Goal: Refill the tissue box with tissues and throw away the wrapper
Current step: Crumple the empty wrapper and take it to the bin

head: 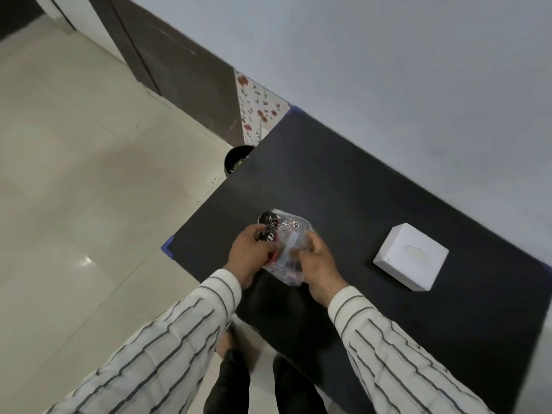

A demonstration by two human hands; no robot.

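1. Head view, setting: pale grey wall (388, 70) backs a matte black rectangular worktop (358, 189) that runs diagonally across the view, with glossy cream floor tiles (74, 174) to the left.

2. Head view, the task's thing: a crumpled clear plastic wrapper with red and black print (285, 243) is held just above the near-left part of the worktop. Its long axis runs roughly from the far left toward the person.

3. Head view, the grips: the left hand (249, 253) is closed on the wrapper's printed left end, and the right hand (318, 264) pinches its right side, fingers curled into the plastic. Both hands hold it equally close. Whether tissues remain inside I cannot tell.

4. Head view, the relation that matters: a black round bin (236, 158) shows past the worktop's far-left edge, partly hidden by it. It lies ahead and to the left of the wrapper, so the left hand is the nearer one for the throw, in my judgement.

5. Head view, other things: a white square tissue box with an oval top slot (410, 256) sits on the worktop to the right, well apart from the hands. Nothing stands between wrapper and bin except the worktop's corner.
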